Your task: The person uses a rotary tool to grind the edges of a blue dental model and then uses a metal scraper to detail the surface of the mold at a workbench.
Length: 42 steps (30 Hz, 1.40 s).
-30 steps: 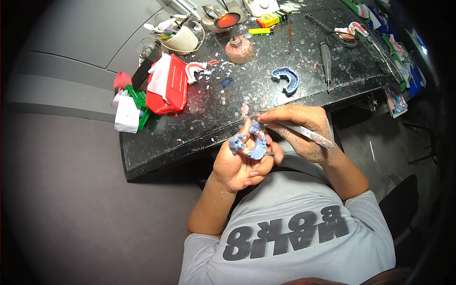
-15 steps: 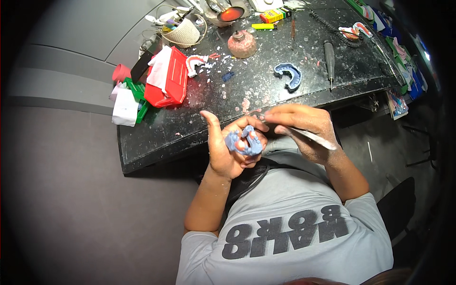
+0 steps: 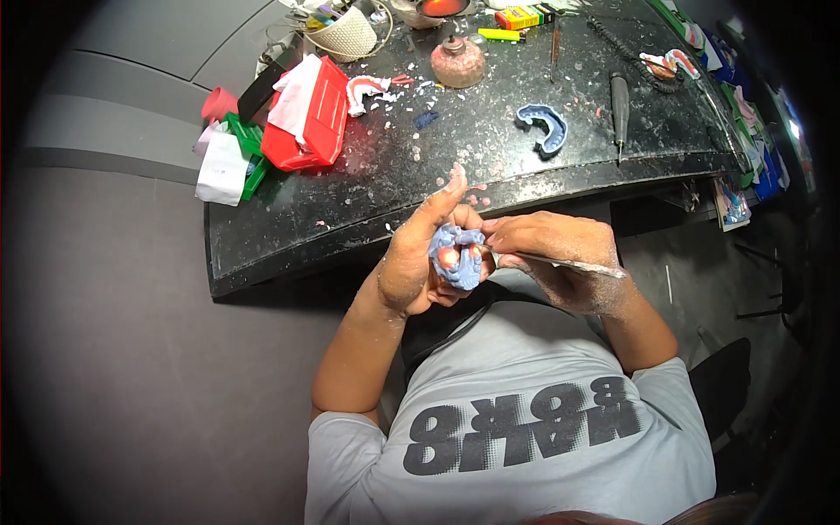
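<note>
My left hand (image 3: 408, 269) cradles a blue dental model (image 3: 465, 273), horseshoe-shaped, with its thumb raised and fingers wrapped behind it. Fingertips show through the gap in the model's middle. Over at the model's right side, my right hand (image 3: 560, 245) pinches a slim carving tool (image 3: 577, 264) like a pen. The tool's handle, dusted white, lies back across the palm, and its tip meets or nearly meets the model's edge; exact contact is too small to tell. White dust coats my right wrist.
On the black bench (image 3: 367, 206) lie a blue-lined impression tray (image 3: 544, 131), a grey-handled screwdriver-like tool (image 3: 620, 109), a pink-crusted burner (image 3: 458, 63) and a red box (image 3: 328, 118). Denture-like pieces (image 3: 363, 90), a yellow lighter (image 3: 500, 35) and a woven basket (image 3: 346, 39) sit farther back.
My left hand has turned, tilting the blue model and bringing its thumb toward the bench. The carving tool's tip has come to the model's right edge. The whole view has shifted slightly.
</note>
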### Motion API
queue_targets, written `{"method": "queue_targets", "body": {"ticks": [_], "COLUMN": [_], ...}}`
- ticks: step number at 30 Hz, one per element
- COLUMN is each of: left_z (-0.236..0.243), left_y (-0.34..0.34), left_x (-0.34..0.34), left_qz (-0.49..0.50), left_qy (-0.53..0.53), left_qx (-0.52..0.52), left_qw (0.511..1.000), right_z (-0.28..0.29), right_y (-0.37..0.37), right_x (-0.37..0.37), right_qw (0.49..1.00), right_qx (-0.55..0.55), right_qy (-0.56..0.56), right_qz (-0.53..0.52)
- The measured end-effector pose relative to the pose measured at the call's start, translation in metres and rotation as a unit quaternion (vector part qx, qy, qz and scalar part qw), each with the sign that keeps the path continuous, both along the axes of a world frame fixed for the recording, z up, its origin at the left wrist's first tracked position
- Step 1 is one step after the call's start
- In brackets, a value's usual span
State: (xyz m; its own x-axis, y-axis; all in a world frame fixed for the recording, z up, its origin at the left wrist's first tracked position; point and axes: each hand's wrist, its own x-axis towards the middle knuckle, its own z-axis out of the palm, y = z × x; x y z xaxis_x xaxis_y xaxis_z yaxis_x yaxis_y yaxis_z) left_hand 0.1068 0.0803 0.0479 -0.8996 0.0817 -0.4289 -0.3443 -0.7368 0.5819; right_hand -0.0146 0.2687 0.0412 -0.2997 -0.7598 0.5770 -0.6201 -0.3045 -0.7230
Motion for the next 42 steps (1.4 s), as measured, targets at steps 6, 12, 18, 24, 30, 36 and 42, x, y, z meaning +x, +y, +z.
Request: {"method": "queue_targets", "body": {"ticks": [6,12,18,24,30,36,42], "left_z": [0.003,0.004,0.006,0.006,0.008,0.003,0.002], "left_y": [0.001,0.003,0.003,0.003,0.006,0.004,-0.001], "left_x": [-0.002,-0.002,-0.001,-0.001,-0.002,-0.001,-0.002], "left_qz": [-0.022,-0.008,-0.009,-0.011,0.006,0.0,-0.025], "left_qy": [-0.013,-0.037,-0.043,-0.05,-0.061,-0.06,-0.052], "left_qx": [-0.014,-0.066,-0.071,-0.061,-0.07,-0.096,-0.054], "left_qw": [1.0,0.997,0.996,0.997,0.996,0.994,0.997], "right_z": [0.0,-0.002,-0.004,-0.004,-0.006,-0.006,-0.01], "right_y": [-0.002,-0.002,-0.002,-0.002,-0.003,0.0,0.002], "right_x": [0.003,0.005,0.005,0.005,0.007,0.006,0.004], "right_qw": [1.0,1.0,1.0,1.0,1.0,0.999,0.999], "right_qx": [0.004,0.009,0.005,0.003,0.003,0.02,0.013], "right_qy": [-0.01,0.007,0.013,0.017,0.015,0.029,0.038], "right_qz": [-0.001,-0.004,0.004,0.003,0.006,0.016,0.025]}}
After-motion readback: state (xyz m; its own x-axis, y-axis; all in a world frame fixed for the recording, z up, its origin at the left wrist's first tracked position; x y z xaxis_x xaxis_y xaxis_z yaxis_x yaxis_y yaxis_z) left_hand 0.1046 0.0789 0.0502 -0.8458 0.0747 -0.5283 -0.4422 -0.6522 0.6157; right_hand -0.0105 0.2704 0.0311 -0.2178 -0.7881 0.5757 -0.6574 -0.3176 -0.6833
